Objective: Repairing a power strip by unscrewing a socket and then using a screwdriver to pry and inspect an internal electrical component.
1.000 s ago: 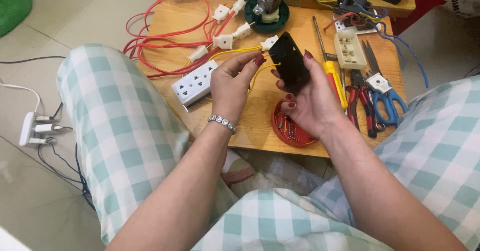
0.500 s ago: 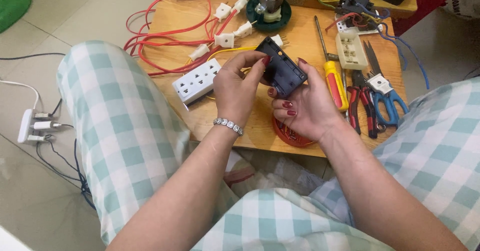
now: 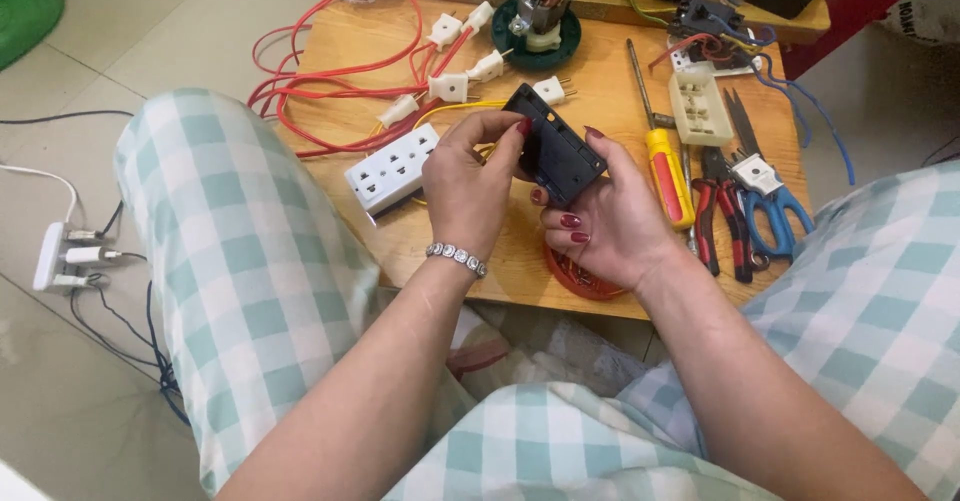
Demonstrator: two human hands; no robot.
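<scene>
Socket strip (image 3: pixel 392 169) lies left of the held box (image 3: pixel 555 146), screwdriver (image 3: pixel 664 156) and pliers (image 3: pixel 722 206) right

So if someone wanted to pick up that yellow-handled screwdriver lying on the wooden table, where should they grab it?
Best by the yellow handle, coming down from above. The yellow-handled screwdriver lies flat on the wooden table, thin metal shaft pointing away. The handle is its thickest part, and its top is uncovered. The red-handled pliers lie close on its right, so the fingers have little room on that side.
</scene>
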